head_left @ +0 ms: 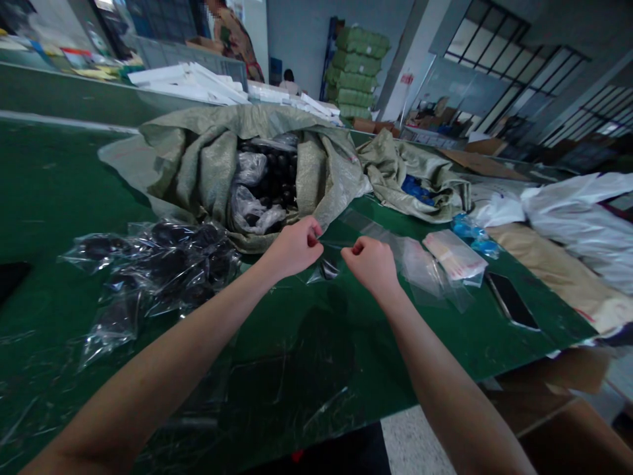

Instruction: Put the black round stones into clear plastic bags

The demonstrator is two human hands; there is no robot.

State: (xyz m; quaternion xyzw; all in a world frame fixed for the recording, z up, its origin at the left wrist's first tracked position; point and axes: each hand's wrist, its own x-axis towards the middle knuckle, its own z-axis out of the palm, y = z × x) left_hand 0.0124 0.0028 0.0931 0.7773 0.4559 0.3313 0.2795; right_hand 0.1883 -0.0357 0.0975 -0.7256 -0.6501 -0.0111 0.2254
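My left hand (295, 247) and my right hand (371, 264) are both closed in a pinch, holding the two upper edges of a small clear plastic bag (324, 267) just above the green table (59, 191). Something dark shows inside the bag. To the left lies a pile of filled clear bags with dark round parts (153, 270). Behind my hands an open woven sack (232, 158) holds many dark round parts (277, 175) in clear plastic.
A stack of empty clear bags (425, 267) and a flat packet (455, 254) lie right of my hands, beside a black phone (512, 302). A second woven sack (410, 175), white sheets (578, 211) and brown cardboard (558, 264) lie further right. A person (235, 36) stands at the back.
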